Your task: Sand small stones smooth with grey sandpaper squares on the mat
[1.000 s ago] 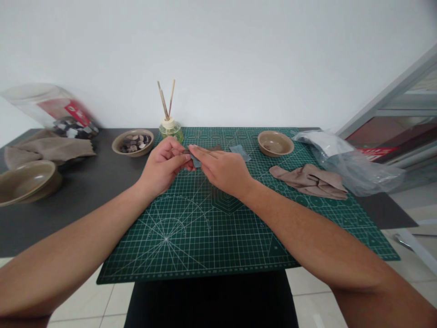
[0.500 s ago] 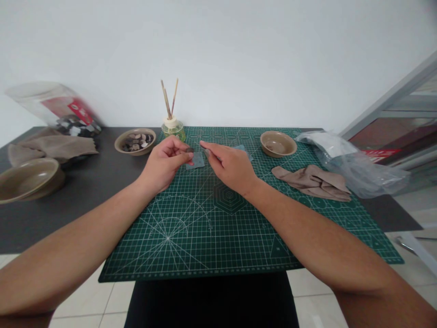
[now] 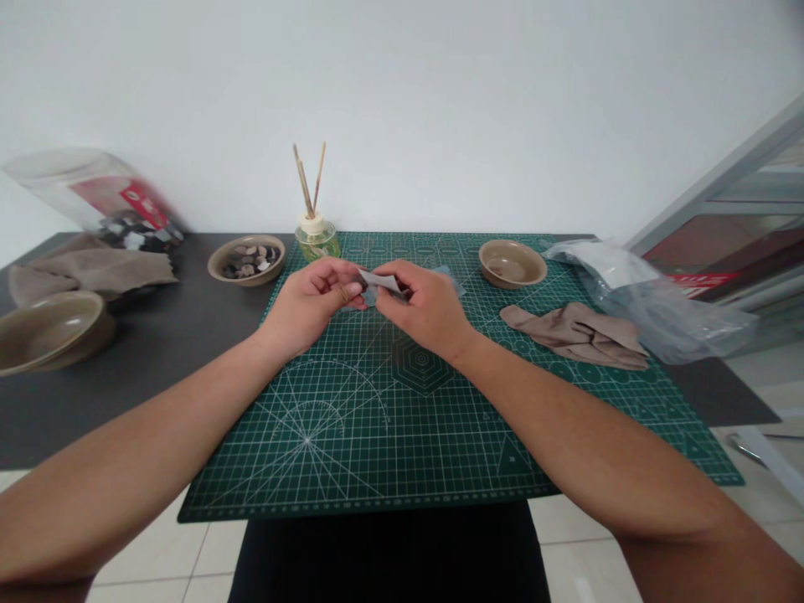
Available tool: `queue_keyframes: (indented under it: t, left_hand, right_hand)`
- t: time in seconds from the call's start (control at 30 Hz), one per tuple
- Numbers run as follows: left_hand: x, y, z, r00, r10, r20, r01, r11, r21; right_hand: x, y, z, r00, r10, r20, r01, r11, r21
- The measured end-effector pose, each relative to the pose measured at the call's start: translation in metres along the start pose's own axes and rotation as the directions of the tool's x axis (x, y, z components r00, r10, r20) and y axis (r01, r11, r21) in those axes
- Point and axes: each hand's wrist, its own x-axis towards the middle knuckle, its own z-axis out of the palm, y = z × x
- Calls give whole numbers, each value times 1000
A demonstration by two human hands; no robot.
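Note:
Over the middle of the green cutting mat [image 3: 352,469], my two hands meet fingertip to fingertip. My right hand [image 3: 428,311] pinches a small, stiff-looking grey sheet [image 3: 380,281], its pale face tilted up. Between the thumb and fingers of my left hand [image 3: 314,303] is a small dark flat chip [image 3: 363,283], mostly hidden by the fingers and the sheet. The sheet's left end reaches the chip. Under the hands, a blue-grey square [image 3: 369,297] lies on the mat, largely covered. Another bluish piece [image 3: 450,280] shows behind my right hand.
At the left stand a bowl of brown and dark chips [image 3: 246,261], another bowl [image 3: 50,335], a brown cloth [image 3: 94,272] and a clear bag [image 3: 119,197]. A reed diffuser [image 3: 317,234] stands behind my left hand. Rightward are a bowl [image 3: 513,265], a cloth [image 3: 574,335] and plastic wrapping [image 3: 666,301].
My hands have come together from slightly apart. The grey sheet in my right hand has turned so its pale face shows, and it now meets the chip in my left.

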Motion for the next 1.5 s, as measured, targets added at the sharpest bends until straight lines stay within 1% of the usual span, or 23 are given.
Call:
queue_keyframes:
  t: [0.17,0.3,0.43,0.6,0.7,0.9,1.03,1.17,1.33,1.5]
  left_hand:
    - [-1,3,0,997,-51,62,50,999,12]
    - [-1,5,-2,992,-86,98,82,996,46]
    - [-2,6,-3,991,-80,111,73,995,67]
    - [-2,8,-2,988,-67,136,57,996,75]
    - [-1,8,-2,989,-50,136,42,997,63]
    - [0,5,-5,987,-19,161,11,999,50]
    - [-1,7,-4,986,-23,162,8,996,92]
    - [-1,9,-4,984,-37,176,14,992,128]
    - [0,6,-7,981,-19,194,-5,992,124]
    - [0,7,-6,979,-14,204,-14,990,137]
  right_hand:
    - [1,7,3,999,38,23,-41,990,136]
    - [2,12,3,996,69,64,-84,963,257]
    - [3,13,3,989,110,102,-135,947,290]
    - [3,12,3,987,121,111,-153,923,352]
    - [3,11,3,987,122,107,-153,924,352]
    - [3,7,1,991,107,78,-125,949,290]
    - [3,7,1,993,86,83,-108,948,301]
    - [3,8,1,991,92,93,-116,950,289]
    - [3,7,1,992,100,81,-119,954,275]
    - [4,7,1,994,91,68,-106,956,274]
